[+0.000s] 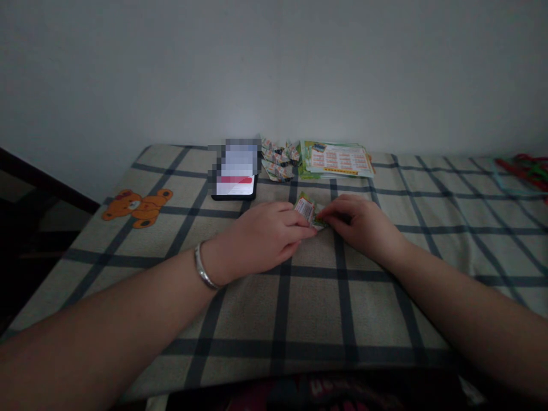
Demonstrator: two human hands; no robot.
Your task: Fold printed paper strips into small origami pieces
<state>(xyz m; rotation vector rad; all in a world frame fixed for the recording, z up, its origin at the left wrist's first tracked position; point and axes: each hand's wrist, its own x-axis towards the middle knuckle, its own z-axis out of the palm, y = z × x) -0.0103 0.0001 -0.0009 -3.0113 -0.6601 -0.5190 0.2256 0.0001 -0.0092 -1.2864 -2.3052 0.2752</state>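
A person's two bare hands meet near the middle of the bench [240,319], which is covered by a pale cloth with dark checked stripes. Between them is a small folded paper [303,209], printed in green, white and red, just above the cloth or resting on it; which of the two cannot be told. The left hand [268,233] comes in with its back upward, its fingers bent close together over the left and near edges of the paper; its thumb is mostly hidden, so whether this grip pinches the paper or only presses it cannot be told. The right hand [359,225] has a narrow grip, with thumb and forefinger drawn together on the right end of the paper. A silver bracelet [204,267] circles the left wrist. Beyond the hands, near the wall [274,68], a phone [235,171] with a lit, partly blurred screen lies to the left, a little heap of folded papers [277,161] sits just beside it, and a stack of printed sheets [338,160] lies to the right of the heap. An orange teddy bear picture [137,208] lies flat at the left side of the cloth, and something red and green [528,171] shows dimly at the far right.
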